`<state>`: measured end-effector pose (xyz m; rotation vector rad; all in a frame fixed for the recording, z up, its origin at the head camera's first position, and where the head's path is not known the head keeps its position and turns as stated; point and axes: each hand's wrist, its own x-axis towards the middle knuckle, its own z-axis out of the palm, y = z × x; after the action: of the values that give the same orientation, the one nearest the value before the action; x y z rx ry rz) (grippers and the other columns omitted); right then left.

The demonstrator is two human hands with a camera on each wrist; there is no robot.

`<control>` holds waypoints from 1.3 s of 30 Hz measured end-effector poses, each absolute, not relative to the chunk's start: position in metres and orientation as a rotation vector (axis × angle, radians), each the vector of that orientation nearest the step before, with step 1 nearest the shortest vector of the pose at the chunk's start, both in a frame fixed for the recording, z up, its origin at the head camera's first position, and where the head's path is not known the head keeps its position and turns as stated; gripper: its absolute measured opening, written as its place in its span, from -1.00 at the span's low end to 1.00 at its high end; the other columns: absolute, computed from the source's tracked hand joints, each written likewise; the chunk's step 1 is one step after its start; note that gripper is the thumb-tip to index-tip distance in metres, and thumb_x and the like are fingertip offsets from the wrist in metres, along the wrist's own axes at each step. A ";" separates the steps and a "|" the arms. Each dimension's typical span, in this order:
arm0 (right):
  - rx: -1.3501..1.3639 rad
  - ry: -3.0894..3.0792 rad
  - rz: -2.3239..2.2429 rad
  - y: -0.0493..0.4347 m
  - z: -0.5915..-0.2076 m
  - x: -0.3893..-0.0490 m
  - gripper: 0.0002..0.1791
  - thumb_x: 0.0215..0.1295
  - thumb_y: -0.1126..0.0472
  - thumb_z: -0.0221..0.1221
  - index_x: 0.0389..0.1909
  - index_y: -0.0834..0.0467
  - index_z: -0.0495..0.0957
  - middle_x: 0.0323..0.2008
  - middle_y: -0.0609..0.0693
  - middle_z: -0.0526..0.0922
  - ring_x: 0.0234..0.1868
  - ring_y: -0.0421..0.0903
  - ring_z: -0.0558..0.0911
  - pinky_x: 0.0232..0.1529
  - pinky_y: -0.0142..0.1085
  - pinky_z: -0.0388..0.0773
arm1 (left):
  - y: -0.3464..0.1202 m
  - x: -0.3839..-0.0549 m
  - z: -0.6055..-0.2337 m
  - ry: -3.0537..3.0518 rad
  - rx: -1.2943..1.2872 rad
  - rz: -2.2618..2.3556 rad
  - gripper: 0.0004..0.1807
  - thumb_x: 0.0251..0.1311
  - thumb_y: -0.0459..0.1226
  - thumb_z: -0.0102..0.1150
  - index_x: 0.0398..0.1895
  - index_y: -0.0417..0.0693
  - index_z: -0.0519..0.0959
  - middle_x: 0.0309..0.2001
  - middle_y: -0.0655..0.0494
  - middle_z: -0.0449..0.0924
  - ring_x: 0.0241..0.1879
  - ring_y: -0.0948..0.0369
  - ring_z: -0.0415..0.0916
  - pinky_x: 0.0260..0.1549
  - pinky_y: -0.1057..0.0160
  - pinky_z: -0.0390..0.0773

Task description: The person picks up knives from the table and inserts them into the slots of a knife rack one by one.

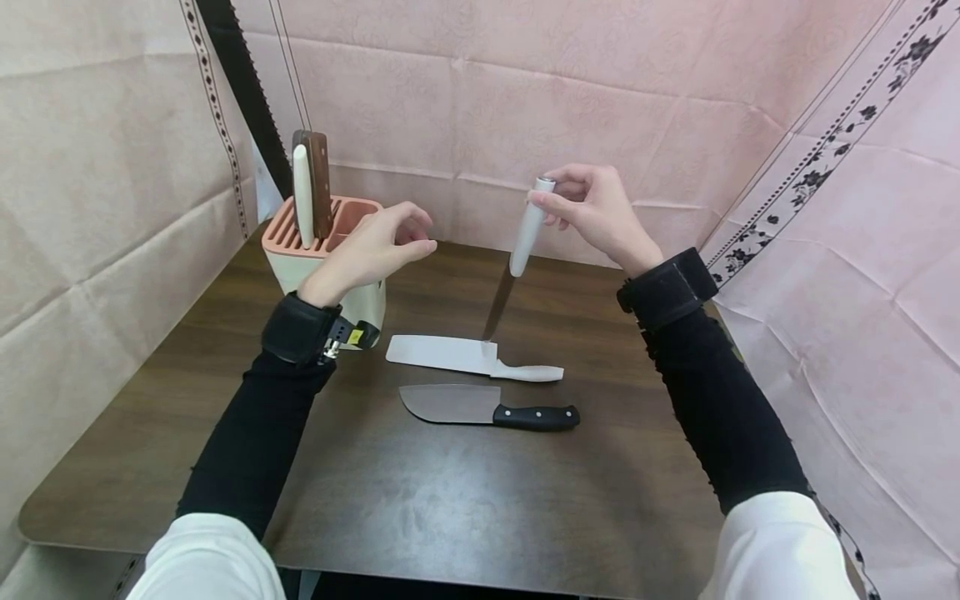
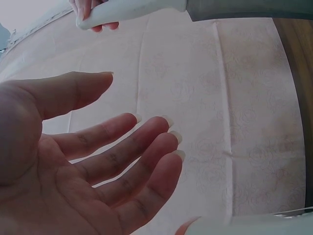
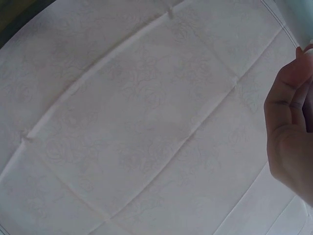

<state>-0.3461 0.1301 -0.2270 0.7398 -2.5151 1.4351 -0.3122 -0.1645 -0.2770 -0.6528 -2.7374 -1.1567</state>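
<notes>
My right hand (image 1: 596, 208) pinches the upper end of a white-handled knife (image 1: 528, 237) between thumb and fingers. The knife slants downward, its dark blade (image 1: 498, 304) overlapping a white cleaver (image 1: 442, 353) in the head view. In the left wrist view, part of its blade (image 2: 249, 10) runs along the top edge. My left hand (image 1: 371, 250) hovers by the right side of a knife block (image 1: 285, 258), fingers loosely bent with nothing in them. Its palm and fingers (image 2: 146, 171) fill the lower left of the left wrist view. A black-handled cleaver (image 1: 450, 404) lies nearer me.
The cream block has an orange slotted top (image 1: 281, 240). Standing in its slots are a white-handled knife (image 1: 302, 192) and a brown-handled knife (image 1: 319, 183), with a dark handle behind. The dark wooden table (image 1: 420, 508) is bordered by pale patterned cloth (image 1: 450, 108) at the back and sides.
</notes>
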 end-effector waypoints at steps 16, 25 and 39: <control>0.767 -2.519 1.422 0.124 -0.227 -0.347 -0.63 0.21 0.15 0.31 -0.03 0.28 0.60 -0.49 -0.14 0.69 -0.55 -0.24 0.60 -0.45 -0.42 0.56 | -0.151 -0.311 -0.276 -2.729 -0.701 -1.162 -0.62 0.30 -0.21 0.13 0.12 -0.19 0.43 -0.06 -0.13 0.58 -0.08 0.03 0.51 -0.07 0.09 0.46; 0.790 -2.506 1.451 0.119 -0.227 -0.345 -0.64 0.19 0.17 0.32 -0.05 0.30 0.61 -0.51 -0.10 0.69 -0.57 -0.23 0.59 -0.45 -0.40 0.56 | -0.146 -0.312 -0.276 -2.738 -0.710 -1.158 -0.63 0.30 -0.20 0.15 0.11 -0.16 0.44 -0.06 -0.10 0.58 -0.08 0.05 0.50 -0.07 0.08 0.47; 0.794 -2.524 1.434 0.112 -0.226 -0.343 -0.67 0.19 0.15 0.32 -0.09 0.26 0.62 -0.50 -0.10 0.70 -0.55 -0.20 0.63 -0.45 -0.41 0.57 | -0.139 -0.314 -0.277 -2.743 -0.734 -1.147 -0.62 0.30 -0.20 0.15 0.12 -0.16 0.44 -0.01 -0.10 0.57 -0.01 0.04 0.52 -0.02 0.06 0.49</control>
<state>-0.3434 0.1117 -0.2257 0.7943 -2.5245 1.4342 -0.3140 -0.1394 -0.2768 -0.7340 -2.7432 -1.1470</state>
